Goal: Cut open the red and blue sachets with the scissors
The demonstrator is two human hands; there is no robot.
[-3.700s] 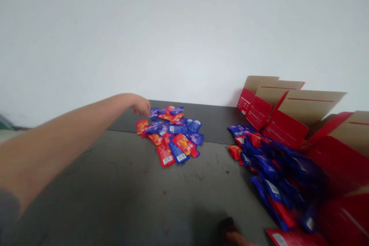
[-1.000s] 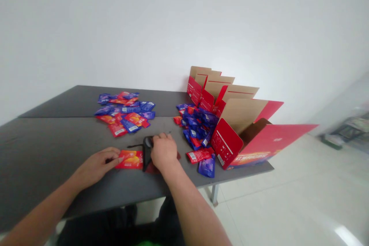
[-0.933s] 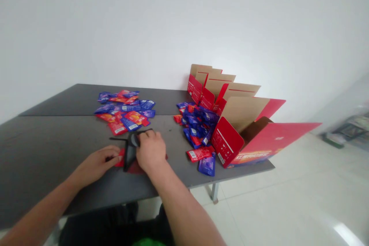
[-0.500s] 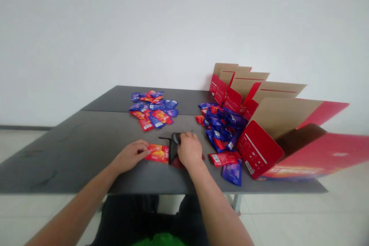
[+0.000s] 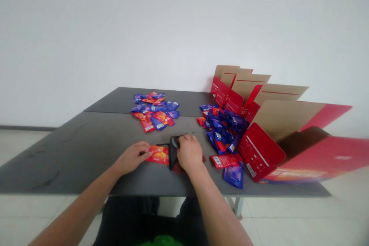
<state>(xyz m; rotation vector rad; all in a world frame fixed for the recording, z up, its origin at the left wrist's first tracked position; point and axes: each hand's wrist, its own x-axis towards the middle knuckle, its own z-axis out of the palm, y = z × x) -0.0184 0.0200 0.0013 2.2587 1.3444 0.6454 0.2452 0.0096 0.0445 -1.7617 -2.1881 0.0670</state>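
1. One pale wall fills the background.
2. One dark grey table stands before it, a seam crossing its top.
3. Red cardboard boxes line its right side, flaps raised; they look like five, but overlap leaves the count unsure.
4. One heap of blue and red packets lies against the boxes, too tangled to count.
5. One flatter pile of packets sits farther left, more than a dozen, red-orange and blue-purple mixed.
6. Two hands work near the front edge. The right hand is curled over a black tool, gripping it from above. The left hand is nearly closed, thumb and fingertips holding one end of a packet.
7. Two packets lie just in front of the heap: one red packet, one purple packet.
8. One black tool, mostly hidden by fingers; a dark reddish patch beneath is unclear.
9. One red-orange packet lies flat on the table between the hands, yellow-orange fruit shapes printed on its upper face, its right end meeting the tool's edge.
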